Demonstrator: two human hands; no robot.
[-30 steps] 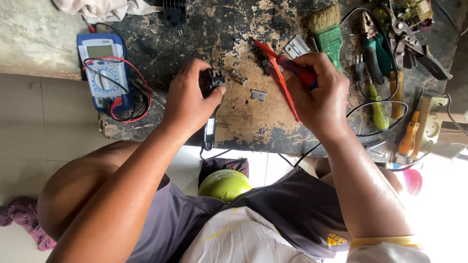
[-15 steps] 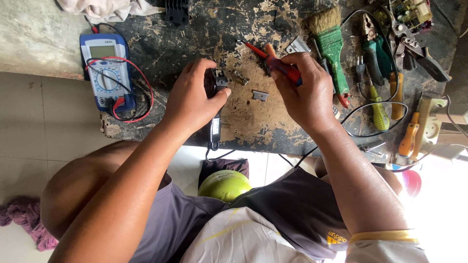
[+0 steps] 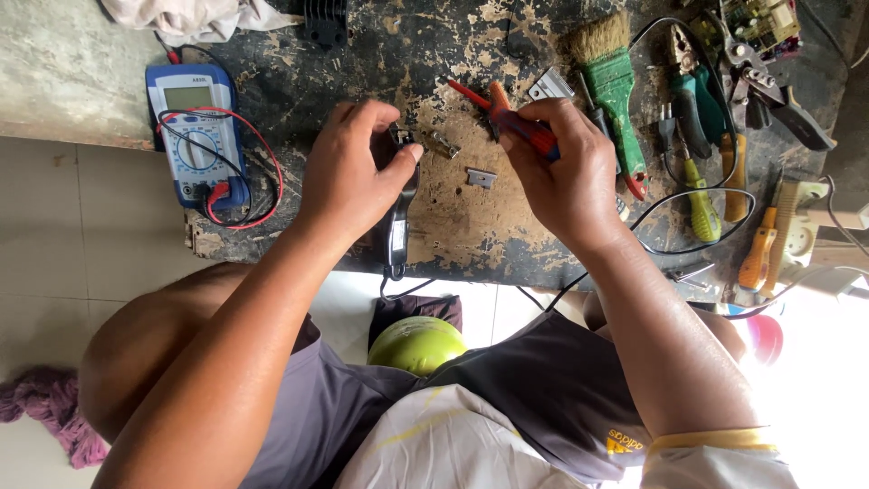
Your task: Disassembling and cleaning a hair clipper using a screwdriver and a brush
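While the person leans over it, the scene reads so:
Bench: dark workbench (image 3: 471, 226), top worn and flaking to tan patches, pale tiled floor below.
Left hand (image 3: 353, 172): closed around a slim black device (image 3: 398, 213) at the bench middle.
Right hand (image 3: 566, 167): gripping a red-handled screwdriver (image 3: 507, 116).
Nearby: blue multimeter (image 3: 197, 136), green bristle brush (image 3: 611, 77), small metal plate (image 3: 482, 177).

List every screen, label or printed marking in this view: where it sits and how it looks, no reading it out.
Grey rectangular screen on the blue handheld multimeter, left side of the bench, red and black leads coiled over it.
Small white rectangular label on the slim black device held by the left hand, near the bench's front edge.
Small yellow printed logo on the grey shirt sleeve, lower right.
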